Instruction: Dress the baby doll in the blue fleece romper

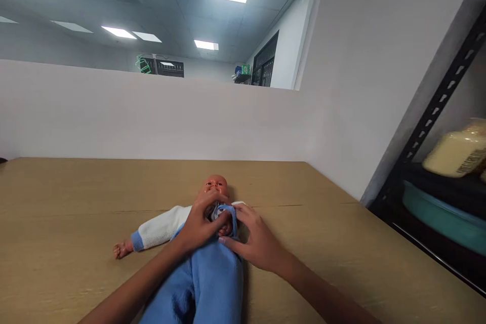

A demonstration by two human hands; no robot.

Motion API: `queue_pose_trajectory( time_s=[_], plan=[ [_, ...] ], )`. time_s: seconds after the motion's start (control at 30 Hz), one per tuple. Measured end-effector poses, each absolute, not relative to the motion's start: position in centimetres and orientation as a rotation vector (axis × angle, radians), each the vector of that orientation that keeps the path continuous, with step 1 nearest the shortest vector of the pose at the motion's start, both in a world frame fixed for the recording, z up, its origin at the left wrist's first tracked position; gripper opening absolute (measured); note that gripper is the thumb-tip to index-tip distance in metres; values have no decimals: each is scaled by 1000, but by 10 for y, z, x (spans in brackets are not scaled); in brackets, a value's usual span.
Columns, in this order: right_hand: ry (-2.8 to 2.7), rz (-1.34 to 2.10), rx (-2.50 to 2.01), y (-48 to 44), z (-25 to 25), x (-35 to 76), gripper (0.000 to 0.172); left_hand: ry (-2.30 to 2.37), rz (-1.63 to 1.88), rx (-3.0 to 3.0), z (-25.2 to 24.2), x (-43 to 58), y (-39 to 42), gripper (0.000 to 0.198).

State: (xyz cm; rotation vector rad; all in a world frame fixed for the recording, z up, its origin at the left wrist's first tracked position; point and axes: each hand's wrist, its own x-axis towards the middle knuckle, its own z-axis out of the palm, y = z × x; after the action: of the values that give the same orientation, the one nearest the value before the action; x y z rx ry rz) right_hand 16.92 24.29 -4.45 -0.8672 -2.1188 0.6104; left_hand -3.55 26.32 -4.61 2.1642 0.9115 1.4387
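A baby doll [216, 182] lies on its back, head toward the wall, in a white top [161, 228] with blue cuffs and blue trousers [216, 283]. Over its chest, my left hand [201, 223] is closed, thumb and fingers pinching the blue-edged fabric of the top. My right hand [258, 238] curls around the other side of that blue edge [234, 220], fingers above and thumb below. Between my hands shows one small doll hand [225, 229]; the other doll arm stretches out to the left. My fingers partly hide the chest and the fabric they grip.
The doll rests on a wooden table [76, 187] against a low white wall [152, 116]. At the right stands a black metal shelf [429, 121] with a cream-coloured packed item [455, 149] and a teal basin [444, 217].
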Motion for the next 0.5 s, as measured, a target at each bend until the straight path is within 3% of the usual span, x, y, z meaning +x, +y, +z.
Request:
queue_pose_trajectory(
  time_s=[0.1,0.23,0.5],
  plan=[
    [-1880,527,-1036,230,-68,165,29,968,1265,1929,-43,-34,271,21],
    [-1629,700,-1049,224,-99,161,47,1037,1190,1913,-46,-33,276,24],
    [-1302,1395,-760,256,-103,171,19,1059,1080,1979,-49,-29,279,23]
  ],
)
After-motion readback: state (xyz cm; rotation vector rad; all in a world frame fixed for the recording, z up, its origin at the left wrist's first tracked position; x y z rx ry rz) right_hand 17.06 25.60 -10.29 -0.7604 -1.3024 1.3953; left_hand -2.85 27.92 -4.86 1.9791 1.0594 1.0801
